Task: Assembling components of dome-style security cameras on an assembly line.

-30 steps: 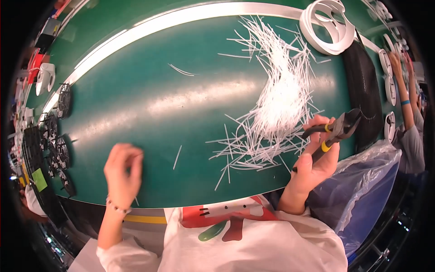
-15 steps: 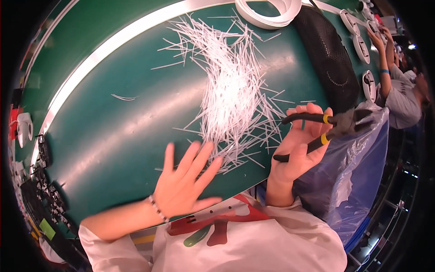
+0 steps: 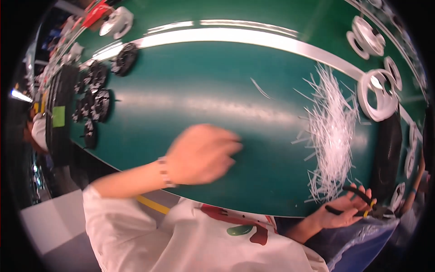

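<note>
White strips (image 3: 333, 136) are mostly heaped at right; gathering is judged well advanced. At centre, the left hand (image 3: 204, 156) is blurred; its grip cannot be told. One stray piece (image 3: 260, 89) is left apart at upper centre. At lower right, by the right hand (image 3: 337, 220), pliers (image 3: 374, 209) are loosely held, handles spread. Around: black parts (image 3: 102, 102), upper left; white ring (image 3: 378, 113), upper right; black pouch (image 3: 387, 158), right, by which rightward room is judged limited.

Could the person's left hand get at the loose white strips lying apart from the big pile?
Probably yes: only green tabletop shows between the left hand and the loose white strips. The hand is blurred, so whether it holds anything is unclear.
</note>
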Tool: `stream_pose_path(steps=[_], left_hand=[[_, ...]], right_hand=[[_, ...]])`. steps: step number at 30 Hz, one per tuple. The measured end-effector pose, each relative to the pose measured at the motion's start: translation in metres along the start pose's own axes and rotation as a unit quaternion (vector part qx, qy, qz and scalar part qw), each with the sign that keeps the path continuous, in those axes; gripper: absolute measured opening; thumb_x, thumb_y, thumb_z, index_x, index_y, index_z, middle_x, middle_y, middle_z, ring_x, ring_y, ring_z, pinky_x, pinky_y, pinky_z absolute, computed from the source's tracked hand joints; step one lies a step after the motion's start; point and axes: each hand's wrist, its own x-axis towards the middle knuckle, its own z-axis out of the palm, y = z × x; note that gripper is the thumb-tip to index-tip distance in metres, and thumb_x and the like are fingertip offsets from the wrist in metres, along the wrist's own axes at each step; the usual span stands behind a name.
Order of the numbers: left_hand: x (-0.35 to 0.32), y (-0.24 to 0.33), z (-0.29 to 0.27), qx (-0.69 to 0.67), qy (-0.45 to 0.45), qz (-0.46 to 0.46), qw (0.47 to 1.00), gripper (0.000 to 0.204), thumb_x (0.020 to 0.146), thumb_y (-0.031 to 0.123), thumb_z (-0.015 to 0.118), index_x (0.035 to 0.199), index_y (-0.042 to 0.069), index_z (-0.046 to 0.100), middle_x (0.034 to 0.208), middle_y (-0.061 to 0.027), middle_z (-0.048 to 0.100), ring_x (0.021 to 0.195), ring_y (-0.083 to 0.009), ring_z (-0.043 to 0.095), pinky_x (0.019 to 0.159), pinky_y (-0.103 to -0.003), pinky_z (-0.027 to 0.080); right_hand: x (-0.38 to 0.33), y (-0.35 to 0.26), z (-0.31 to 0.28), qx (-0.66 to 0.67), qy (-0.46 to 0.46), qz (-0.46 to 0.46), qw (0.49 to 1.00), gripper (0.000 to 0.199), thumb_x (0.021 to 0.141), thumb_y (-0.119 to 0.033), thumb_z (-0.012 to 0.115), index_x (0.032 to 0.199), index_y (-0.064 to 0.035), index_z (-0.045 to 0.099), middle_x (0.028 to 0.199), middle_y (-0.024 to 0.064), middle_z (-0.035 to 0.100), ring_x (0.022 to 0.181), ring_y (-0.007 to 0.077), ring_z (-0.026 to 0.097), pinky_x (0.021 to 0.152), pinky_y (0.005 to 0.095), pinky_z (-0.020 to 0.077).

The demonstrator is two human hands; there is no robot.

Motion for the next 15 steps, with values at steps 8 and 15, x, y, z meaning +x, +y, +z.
stream_pose_path(steps=[8,15], left_hand=[[-0.119,0.034,-0.048,0.017,0.045,-0.509,0.859,0.043,0.059,0.01,0.074,0.094,0.002,0.05,0.081,-0.0082,0.048,0.063,-0.016,0.048,0.053,-0.025,0.044],[-0.048,0.022,-0.018,-0.058,-0.104,-0.26,0.958,0.013,0.068,-0.005,0.056,0.076,0.001,0.049,0.073,-0.0124,0.047,0.065,-0.0302,0.051,0.058,-0.034,0.044]], right_hand=[[0.001,-0.004,0.001,-0.007,-0.073,0.01,0.997,0.048,0.084,-0.023,0.044,0.121,0.004,0.032,0.118,0.0201,0.041,0.1,0.0292,0.046,0.086,0.0427,0.0375],[0.002,-0.009,-0.001,-0.017,-0.044,-0.006,0.999,0.051,0.081,-0.026,0.046,0.121,0.0033,0.032,0.115,0.0187,0.042,0.098,0.0288,0.046,0.079,0.0401,0.039]])
